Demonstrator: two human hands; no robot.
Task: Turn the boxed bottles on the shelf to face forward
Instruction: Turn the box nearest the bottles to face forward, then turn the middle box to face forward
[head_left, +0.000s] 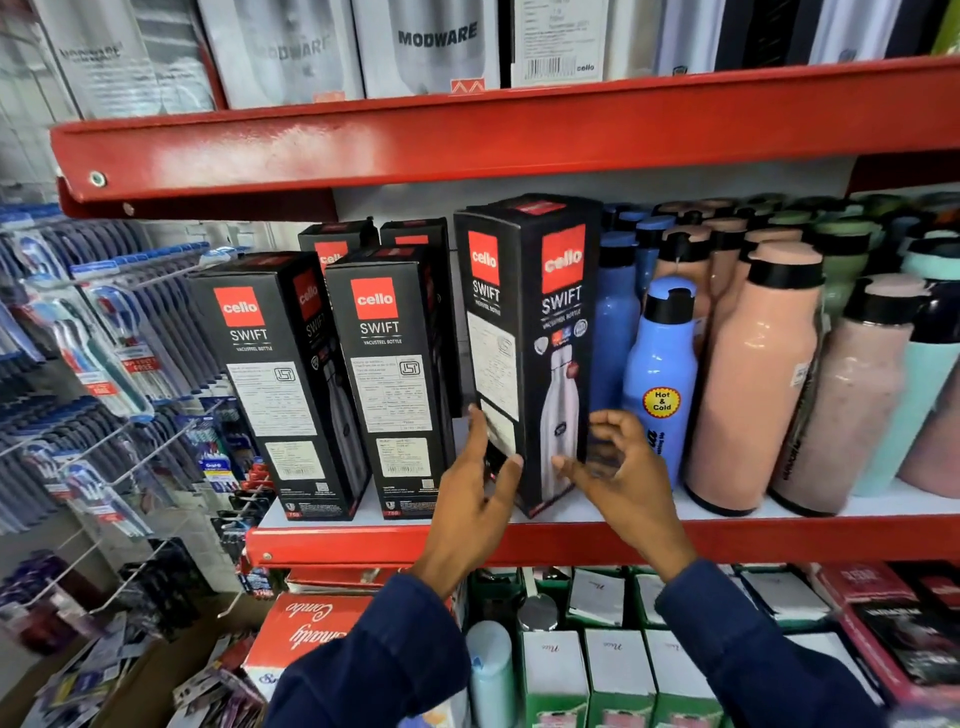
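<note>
Three tall black "cello SWIFT" bottle boxes stand at the front of the red shelf (519, 540). The left box (280, 384) and middle box (395, 379) show their label-text side. The right box (530, 343) stands corner-on, with its text side to the left and its bottle-picture side to the right. My left hand (480, 483) presses its fingers and thumb against that box's lower left face. My right hand (618, 467) touches the lower right face with fingers curled around the edge. More black boxes (410, 234) stand behind.
Loose blue, peach and mint bottles (753, 374) crowd the shelf right of the boxes. Another red shelf (467, 140) with Modware boxes hangs above. Toothbrush packs (104, 338) hang on hooks at left. Green and white boxes (597, 665) fill the shelf below.
</note>
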